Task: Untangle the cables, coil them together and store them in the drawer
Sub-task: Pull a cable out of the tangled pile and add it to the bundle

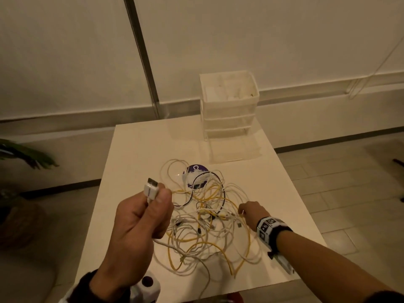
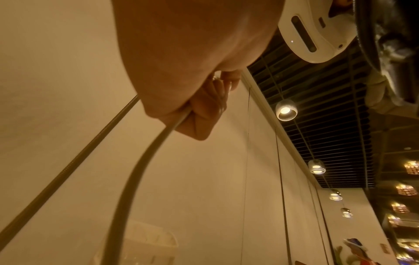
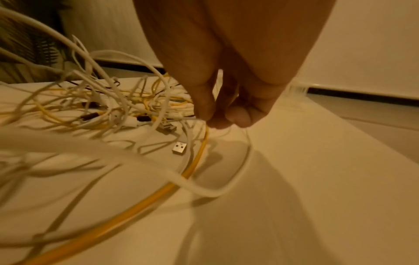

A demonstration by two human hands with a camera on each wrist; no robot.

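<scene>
**White and yellow cables, tangled, on a white table**

White table [image 1: 135, 149]: square top, serves as the landmark for all entries below.

Cable tangle [image 1: 209, 217]: white, yellow and one black cable, looped over one another, lying on the middle of the table. Several loose plugs sit among the loops; a bare metal USB plug [image 3: 179, 147] lies flat on the table inside a yellow loop.

Drawer unit [image 1: 229, 103]: white plastic, three stacked drawers, all pushed in, open tray on top. Stands at the far edge of the table, well apart from the tangle.

Purple round sticker [image 1: 195, 176]: on the table, under the far side of the tangle, partly covered by cables.

Left hand [image 1: 140, 224]: raised above the near left part of the table, fingers curled, thumb and forefinger pinching a white USB connector [image 1: 150, 189] with its metal end pointing up. Its white cable trails down from the fist to the tangle.

Right hand [image 1: 251, 212]: low at the right side of the tangle, fingertips [image 3: 238, 117] together, pinching a thin white cable just above the table.

Plant leaves [image 1: 26, 154]: off the table, to its left.
</scene>
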